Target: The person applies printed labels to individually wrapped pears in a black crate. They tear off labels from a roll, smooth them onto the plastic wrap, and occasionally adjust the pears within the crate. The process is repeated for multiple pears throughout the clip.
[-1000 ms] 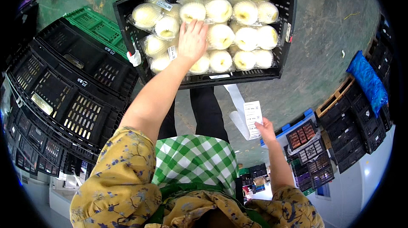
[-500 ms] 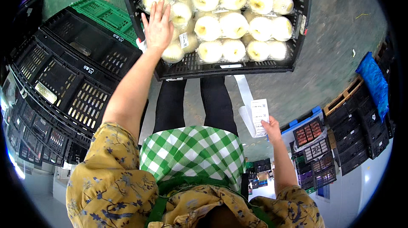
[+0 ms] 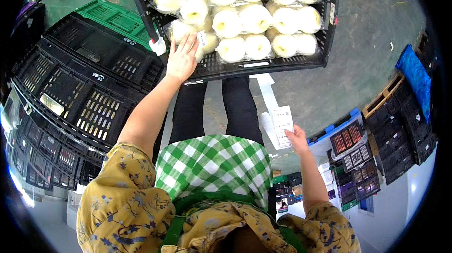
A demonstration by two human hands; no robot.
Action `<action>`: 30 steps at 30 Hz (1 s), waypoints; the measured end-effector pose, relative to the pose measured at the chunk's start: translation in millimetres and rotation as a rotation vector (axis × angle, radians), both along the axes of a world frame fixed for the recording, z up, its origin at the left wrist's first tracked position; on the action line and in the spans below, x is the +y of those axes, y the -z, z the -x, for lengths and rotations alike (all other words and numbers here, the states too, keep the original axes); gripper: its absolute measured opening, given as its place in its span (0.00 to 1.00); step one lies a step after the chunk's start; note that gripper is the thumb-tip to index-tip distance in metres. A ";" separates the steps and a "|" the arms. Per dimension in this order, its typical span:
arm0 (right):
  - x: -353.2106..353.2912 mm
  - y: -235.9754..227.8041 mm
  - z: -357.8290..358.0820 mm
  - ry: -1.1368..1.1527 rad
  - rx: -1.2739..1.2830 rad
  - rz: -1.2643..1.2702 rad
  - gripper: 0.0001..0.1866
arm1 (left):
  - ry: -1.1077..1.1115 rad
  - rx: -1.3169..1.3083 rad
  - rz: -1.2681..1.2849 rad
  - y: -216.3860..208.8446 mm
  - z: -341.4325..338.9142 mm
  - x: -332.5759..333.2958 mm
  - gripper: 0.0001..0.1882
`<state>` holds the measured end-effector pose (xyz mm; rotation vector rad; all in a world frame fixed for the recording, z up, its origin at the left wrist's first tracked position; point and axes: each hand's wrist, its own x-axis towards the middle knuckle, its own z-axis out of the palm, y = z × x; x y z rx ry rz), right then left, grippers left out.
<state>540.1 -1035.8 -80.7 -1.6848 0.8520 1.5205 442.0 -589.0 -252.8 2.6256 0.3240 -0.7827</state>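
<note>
A black crate (image 3: 263,68) in front of me holds several clear packs of pale round fruit (image 3: 256,17), apparently in foam nets. My left hand (image 3: 182,60) lies with fingers stretched over a pack (image 3: 205,43) in the near left corner, beside its white label (image 3: 202,38). Whether the palm presses on the pack is hidden. Lower on the right, my right hand (image 3: 296,139) pinches a long strip of white printed labels (image 3: 282,121). The strip's loose end hangs up toward the crate's near edge. White labels also show on some farther packs.
Stacked black crates (image 3: 94,78) stand at the left, with a green crate (image 3: 115,20) behind them. A small white object (image 3: 157,45) sits by the fruit crate's left side. On the right are more black crates (image 3: 395,140), a wooden pallet (image 3: 383,95) and a blue bag (image 3: 414,83).
My left hand has slid nearer to me, from the middle left packs to the near left one. The label strip stays in my right hand. The view has shifted slightly.
</note>
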 end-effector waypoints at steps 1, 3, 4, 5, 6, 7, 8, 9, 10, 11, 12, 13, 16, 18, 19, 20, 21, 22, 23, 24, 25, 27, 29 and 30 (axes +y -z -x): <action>-2.4 -1.1 2.9 -0.017 0.004 0.002 0.13 | 0.035 0.174 -0.019 0.3 7.2 -5.6 0.28; 0.8 -1.2 6.6 0.000 -0.004 0.012 0.11 | 0.163 0.276 -0.084 3.2 19.7 -9.7 0.32; 1.4 -1.1 7.6 0.008 -0.008 0.016 0.11 | 0.142 0.262 -0.088 6.7 22.6 -12.4 0.31; -0.3 -1.2 9.8 0.021 -0.007 0.020 0.11 | 0.124 0.245 -0.091 3.5 17.3 -13.3 0.31; -3.1 -0.6 13.0 0.034 -0.006 0.023 0.11 | 0.118 0.285 -0.095 -0.2 11.4 -15.7 0.31; -4.9 -0.7 15.2 0.047 -0.006 0.026 0.11 | 0.113 0.324 -0.099 -5.0 4.7 -20.1 0.31; -1.9 -1.9 14.4 0.039 -0.001 0.040 0.11 | 0.106 0.362 -0.107 -11.7 -3.2 -25.5 0.30; 2.2 -3.5 13.4 0.031 0.003 0.054 0.12 | 0.042 0.277 -0.102 -15.3 -5.8 -34.3 0.30; 6.2 -4.6 12.6 0.024 0.006 0.069 0.12 | -0.013 0.192 0.035 -12.1 -4.2 -43.5 0.30; 8.7 -4.3 12.0 0.040 0.007 0.055 0.12 | -0.069 0.112 0.176 -13.0 -6.9 -51.8 0.30; 10.9 -3.6 11.4 0.056 0.008 0.041 0.12 | -0.078 0.044 0.247 -13.9 -10.7 -60.9 0.30; 11.6 -3.9 11.7 0.072 0.009 0.027 0.11 | -0.086 -0.023 0.319 -14.3 -15.9 -70.9 0.30; 9.1 -3.5 13.4 0.073 -0.007 0.007 0.11 | -0.142 -0.081 0.407 -13.6 -42.1 -89.6 0.31; 2.9 -2.2 15.7 0.046 0.003 0.033 0.11 | -0.137 -0.059 0.382 -15.2 -52.1 -97.8 0.29; 0.2 -2.3 16.4 0.032 0.009 0.045 0.11 | -0.121 -0.022 0.355 -16.7 -55.1 -100.3 0.28; -0.6 -2.6 16.3 0.045 0.008 0.045 0.11 | -0.104 0.011 0.325 -17.5 -58.6 -101.0 0.27; -1.1 -3.1 16.4 0.059 0.008 0.045 0.11 | -0.096 0.046 0.323 -17.2 -61.6 -101.6 0.27; -1.0 -3.6 16.4 0.072 0.008 0.044 0.11 | -0.089 0.080 0.321 -16.2 -64.3 -101.9 0.27; -0.3 -3.7 16.0 0.071 0.007 0.043 0.11 | -0.083 0.113 0.317 -15.2 -67.4 -100.6 0.27; 0.8 -3.7 15.7 0.070 0.006 0.041 0.11 | -0.116 0.038 0.334 -13.6 -70.9 -97.4 0.25; 2.2 -3.2 14.9 0.068 0.005 0.040 0.11 | -0.146 -0.068 0.267 -12.1 -75.3 -95.2 0.24; 8.3 -3.1 10.2 0.098 -0.003 0.037 0.11 | -0.207 -0.278 0.133 -20.7 -95.2 -87.0 0.21; 11.5 -1.8 6.8 0.106 -0.010 0.038 0.11 | -0.182 -0.229 0.109 -9.8 -98.6 -82.9 0.22; 11.7 -1.0 6.1 0.100 -0.013 0.041 0.11 | -0.162 -0.191 0.126 -9.7 -102.7 -79.2 0.23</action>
